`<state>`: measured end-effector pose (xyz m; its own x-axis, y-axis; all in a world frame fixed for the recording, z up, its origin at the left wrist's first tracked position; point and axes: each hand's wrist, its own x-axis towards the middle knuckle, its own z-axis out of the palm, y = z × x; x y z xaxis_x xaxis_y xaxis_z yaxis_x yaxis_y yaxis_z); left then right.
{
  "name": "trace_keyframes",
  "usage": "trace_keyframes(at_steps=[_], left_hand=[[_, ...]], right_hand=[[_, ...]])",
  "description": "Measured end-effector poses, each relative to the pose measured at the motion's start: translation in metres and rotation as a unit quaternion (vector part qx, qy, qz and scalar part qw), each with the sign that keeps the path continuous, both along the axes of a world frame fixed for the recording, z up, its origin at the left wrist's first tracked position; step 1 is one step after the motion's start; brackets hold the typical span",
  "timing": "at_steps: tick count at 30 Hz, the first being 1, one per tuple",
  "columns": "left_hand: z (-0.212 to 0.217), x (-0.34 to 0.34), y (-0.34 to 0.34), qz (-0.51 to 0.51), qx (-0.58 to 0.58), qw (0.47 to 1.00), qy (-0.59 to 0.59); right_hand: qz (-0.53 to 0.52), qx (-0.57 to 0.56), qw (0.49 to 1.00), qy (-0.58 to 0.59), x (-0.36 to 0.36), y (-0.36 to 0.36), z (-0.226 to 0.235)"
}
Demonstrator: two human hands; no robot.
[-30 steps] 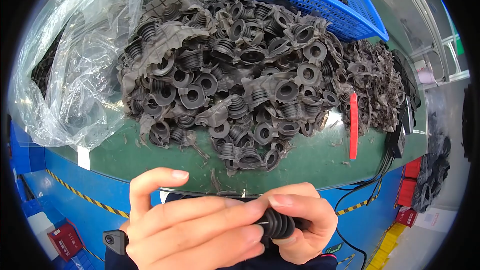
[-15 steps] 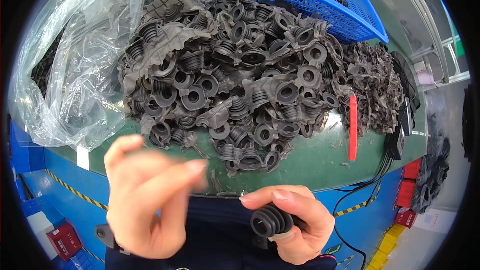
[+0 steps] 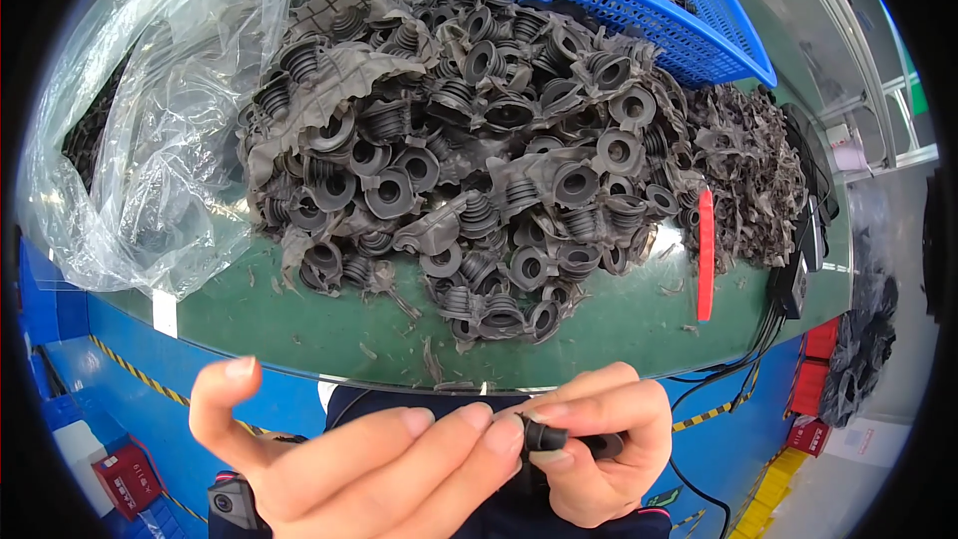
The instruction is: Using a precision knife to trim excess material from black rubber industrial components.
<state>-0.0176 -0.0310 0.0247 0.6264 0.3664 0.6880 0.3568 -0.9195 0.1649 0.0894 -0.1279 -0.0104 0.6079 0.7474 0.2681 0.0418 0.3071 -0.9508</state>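
My right hand (image 3: 619,439) is closed around a small black rubber bellows (image 3: 545,436), pinched between thumb and fingers near the table's front edge. My left hand (image 3: 349,474) has its fingers stretched out and its thumb raised. Its fingertips meet the near side of the bellows, and they do not appear to wrap around it. Beyond both hands lies a large heap of black rubber bellows (image 3: 479,223), many still joined by thin sheets of rubber flash (image 3: 334,90). The far end of the held bellows is partly covered by fingers.
A clear plastic bag (image 3: 170,140) lies at the left. On the green table (image 3: 639,324), a red strip-like tool (image 3: 706,255) lies right of the heap, beside torn rubber scraps (image 3: 748,170). Behind stands a blue perforated basket (image 3: 599,0). Black cables (image 3: 763,339) hang over the right edge.
My left hand has come down and right, its fingers straightening to reach the bellows. In my right hand the bellows has turned, so its narrower end now shows.
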Motion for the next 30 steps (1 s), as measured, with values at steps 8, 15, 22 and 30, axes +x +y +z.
trace_keyframes(at_steps=[8, 15, 22, 30], left_hand=[[-0.012, 0.006, 0.028, 0.086, -0.019, 0.996, 0.011], [-0.014, -0.007, 0.038, -0.159, -0.341, 0.921, -0.1], [-0.013, -0.005, 0.035, -0.258, -0.305, 0.917, -0.014], [-0.01, -0.004, 0.032, -0.251, -0.286, 0.923, -0.052]], right_hand=[[-0.019, -0.001, 1.0, 0.018, -0.002, 0.005, -0.004], [0.281, 0.025, 0.89, 0.357, 0.015, 0.009, 0.005], [0.28, 0.002, 0.912, 0.299, 0.014, 0.007, 0.009], [0.0, -0.085, 0.996, -0.025, 0.006, 0.014, 0.017]])
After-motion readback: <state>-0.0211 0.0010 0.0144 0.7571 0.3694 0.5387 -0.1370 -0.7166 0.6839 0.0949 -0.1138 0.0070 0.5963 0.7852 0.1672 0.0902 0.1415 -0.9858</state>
